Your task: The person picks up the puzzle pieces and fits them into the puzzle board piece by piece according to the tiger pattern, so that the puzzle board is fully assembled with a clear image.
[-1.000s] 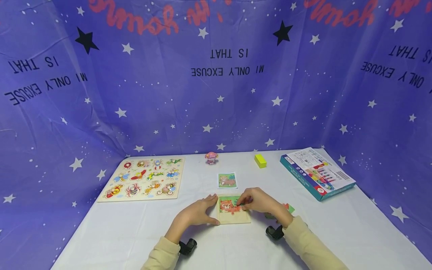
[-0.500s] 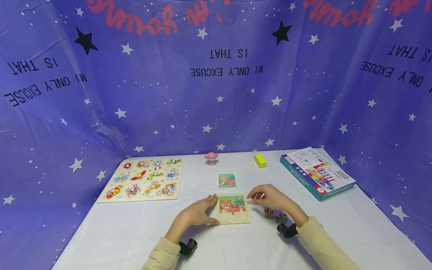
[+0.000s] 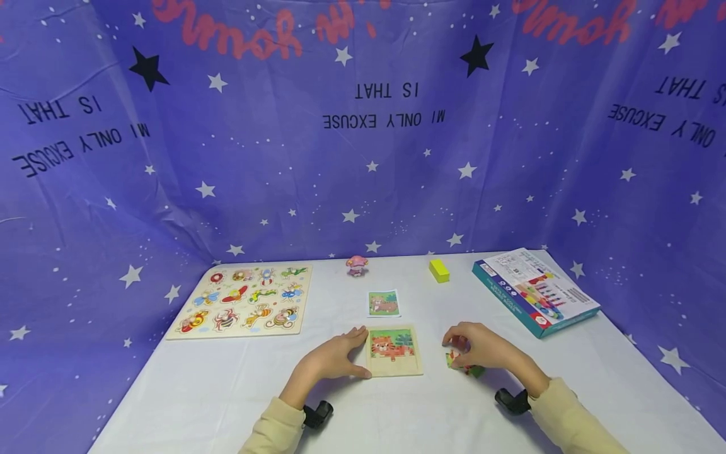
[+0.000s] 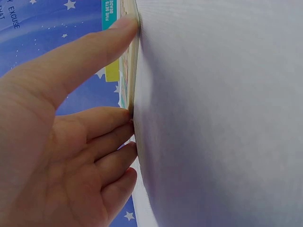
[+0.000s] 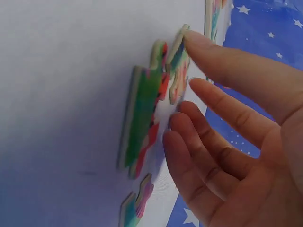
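Note:
In the head view, my left hand rests against the left edge of a small wooden puzzle board. Its thumb and fingers are spread along that edge, as the left wrist view also shows. Pieces forming an orange tiger's face fill the board's upper part; bare wood shows below. My right hand is over several loose puzzle pieces right of the board. In the right wrist view, the thumb touches the edge of one piece, with the fingers loosely bent beside it. A green piece lies closer.
A tiger picture card lies behind the board. A pink figurine and a yellow block stand farther back. An insect peg puzzle lies at left, a teal-edged box at right. A purple curtain surrounds the white table.
My right hand has left the puzzle board and moved right and down to the loose pieces. A dark blue-green piece shows at the board's upper right. My left hand stays in place.

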Demonstrator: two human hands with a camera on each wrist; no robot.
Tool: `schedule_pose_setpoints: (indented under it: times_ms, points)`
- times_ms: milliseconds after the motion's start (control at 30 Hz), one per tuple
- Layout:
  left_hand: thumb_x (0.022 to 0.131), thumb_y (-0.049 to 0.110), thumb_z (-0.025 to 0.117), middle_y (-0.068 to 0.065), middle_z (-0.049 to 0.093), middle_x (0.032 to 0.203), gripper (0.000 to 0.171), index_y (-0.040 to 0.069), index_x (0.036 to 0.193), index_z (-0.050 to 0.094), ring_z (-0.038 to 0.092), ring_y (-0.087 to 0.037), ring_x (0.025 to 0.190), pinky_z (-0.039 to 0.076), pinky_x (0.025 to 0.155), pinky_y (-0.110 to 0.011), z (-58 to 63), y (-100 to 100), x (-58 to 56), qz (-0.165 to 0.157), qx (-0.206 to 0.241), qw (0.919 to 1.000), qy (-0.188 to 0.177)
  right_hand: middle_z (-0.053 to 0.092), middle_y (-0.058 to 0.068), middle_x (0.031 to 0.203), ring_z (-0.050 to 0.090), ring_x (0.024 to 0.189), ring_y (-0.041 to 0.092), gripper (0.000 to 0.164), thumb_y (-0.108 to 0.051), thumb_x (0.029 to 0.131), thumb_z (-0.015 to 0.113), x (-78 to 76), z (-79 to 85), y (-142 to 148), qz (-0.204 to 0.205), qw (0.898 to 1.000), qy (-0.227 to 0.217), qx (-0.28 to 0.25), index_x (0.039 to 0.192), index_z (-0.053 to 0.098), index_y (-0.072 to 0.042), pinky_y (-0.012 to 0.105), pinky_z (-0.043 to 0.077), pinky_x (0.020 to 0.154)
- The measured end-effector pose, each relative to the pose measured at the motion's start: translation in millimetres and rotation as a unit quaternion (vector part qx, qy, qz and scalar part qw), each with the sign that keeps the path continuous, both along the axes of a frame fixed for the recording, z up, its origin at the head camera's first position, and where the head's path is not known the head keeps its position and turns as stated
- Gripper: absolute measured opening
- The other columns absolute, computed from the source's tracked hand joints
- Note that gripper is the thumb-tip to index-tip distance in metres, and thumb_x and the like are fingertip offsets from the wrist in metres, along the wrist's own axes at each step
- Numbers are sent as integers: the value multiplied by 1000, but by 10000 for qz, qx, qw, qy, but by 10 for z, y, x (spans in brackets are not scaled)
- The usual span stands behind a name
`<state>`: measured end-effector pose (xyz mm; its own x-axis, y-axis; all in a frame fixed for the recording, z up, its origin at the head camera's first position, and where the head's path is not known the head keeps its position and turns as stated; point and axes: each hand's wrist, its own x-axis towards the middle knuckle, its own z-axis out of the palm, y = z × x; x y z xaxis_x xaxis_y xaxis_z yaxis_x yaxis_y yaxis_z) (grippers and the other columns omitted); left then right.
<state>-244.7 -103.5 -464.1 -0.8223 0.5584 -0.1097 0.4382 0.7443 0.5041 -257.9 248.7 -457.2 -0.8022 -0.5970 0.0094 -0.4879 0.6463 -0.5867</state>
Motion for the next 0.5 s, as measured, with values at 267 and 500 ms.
schedule_pose_setpoints:
  times_ms: [267, 500]
  points:
    - [77, 46, 77, -11, 31, 154, 92, 1, 147, 38, 27, -30, 142, 23, 115, -48, -2, 9, -4, 3, -31, 10000, -2, 57, 0, 83, 52, 75, 18, 29, -10, 75, 82, 26, -26, -7, -84, 9997, -175, -118, 100, 66, -9, 23, 47, 61]
    - [77, 45, 78, -11, 31, 154, 92, 1, 147, 38, 27, -30, 142, 23, 115, -48, -8, 6, 5, 14, -20, 10000, -5, 56, -3, 80, 51, 74, 15, 21, -13, 75, 83, 33, -34, -25, -140, 9999, -18, -45, 91, 69, -15, 23, 46, 60]
